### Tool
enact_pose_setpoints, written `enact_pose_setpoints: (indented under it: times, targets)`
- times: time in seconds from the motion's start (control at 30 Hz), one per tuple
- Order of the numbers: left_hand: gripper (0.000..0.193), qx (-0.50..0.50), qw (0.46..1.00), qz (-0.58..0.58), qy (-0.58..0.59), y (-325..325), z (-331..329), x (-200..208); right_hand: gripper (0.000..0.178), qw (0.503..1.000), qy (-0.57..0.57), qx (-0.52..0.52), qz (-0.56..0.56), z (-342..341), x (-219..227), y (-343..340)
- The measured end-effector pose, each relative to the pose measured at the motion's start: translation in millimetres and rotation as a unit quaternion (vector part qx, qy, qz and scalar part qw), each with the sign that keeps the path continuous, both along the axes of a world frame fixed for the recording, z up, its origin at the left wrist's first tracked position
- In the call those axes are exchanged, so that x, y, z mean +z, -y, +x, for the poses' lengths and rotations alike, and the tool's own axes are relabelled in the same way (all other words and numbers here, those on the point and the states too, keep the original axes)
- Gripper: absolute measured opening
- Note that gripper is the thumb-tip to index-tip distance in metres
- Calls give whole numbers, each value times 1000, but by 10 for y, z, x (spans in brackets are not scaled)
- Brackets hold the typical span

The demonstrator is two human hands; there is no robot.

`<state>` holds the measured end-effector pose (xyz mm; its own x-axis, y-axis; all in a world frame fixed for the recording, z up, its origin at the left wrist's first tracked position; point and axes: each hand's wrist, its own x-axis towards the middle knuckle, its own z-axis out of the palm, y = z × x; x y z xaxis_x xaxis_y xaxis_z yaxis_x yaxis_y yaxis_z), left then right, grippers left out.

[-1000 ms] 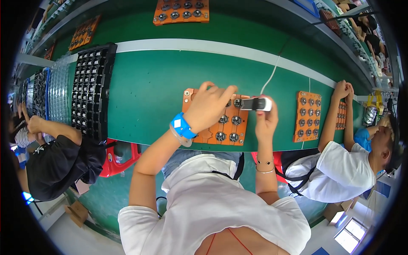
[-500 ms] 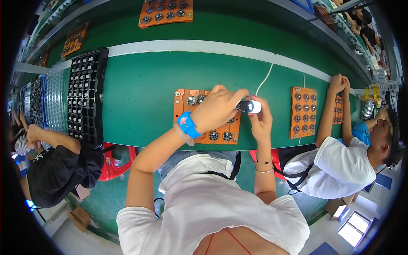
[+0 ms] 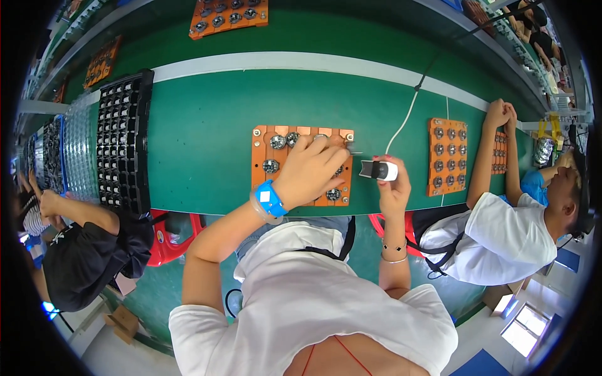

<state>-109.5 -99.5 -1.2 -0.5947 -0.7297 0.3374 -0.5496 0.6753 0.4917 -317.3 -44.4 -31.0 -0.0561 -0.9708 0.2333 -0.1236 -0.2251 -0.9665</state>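
Observation:
My left hand (image 3: 308,166), a blue band on its wrist, is over an orange tray (image 3: 258,185) that holds round silver-and-black parts (image 3: 278,142). Its fingers are bent together, and a thin metallic piece (image 3: 355,152) shows at the fingertips; what they grip is mostly hidden. To the right of the tray, my right hand (image 3: 394,189) is closed around a small white-and-black handheld device (image 3: 384,170). A white cable (image 3: 402,123) runs from near the device toward the far rail. The device's dark, notched end points left, apart from my left hand.
A black compartment tray (image 3: 148,106) with pale pieces stands at left beside clear plastic trays (image 3: 80,147). Another filled orange tray (image 3: 447,186) lies at right, near a seated person's arms (image 3: 486,153). Past the white rail (image 3: 251,61) are more orange trays (image 3: 229,25).
My right hand has drawn the device right and slightly nearer me, away from my left hand. My left hand has come down over the tray. The far orange tray appears farther left.

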Motion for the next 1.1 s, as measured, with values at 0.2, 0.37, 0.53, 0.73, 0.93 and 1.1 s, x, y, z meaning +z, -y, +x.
enact_pose_setpoints:
  times: [0.2,0.37,0.53,0.73,0.93,1.1]
  targets:
    - [35,2,1000,0,4,-74,-22,-24,35,995,-78,57,4,127,-59,-31]
    - [37,23,999,16,-33,-100,0,63,34,998,-29,43,19,212,-44,-50]
    - [39,24,999,35,7,-107,31,-58,48,992,116,-28,30,142,-131,-137]
    - [37,48,998,9,26,-182,264,-31,42,998,57,6,-12,105,86,-75]
    - [37,67,997,33,11,-194,338,-22,33,992,-82,86,-46,287,122,34]
    - [36,74,994,45,-65,-227,316,101,34,988,-104,110,-41,425,137,74]
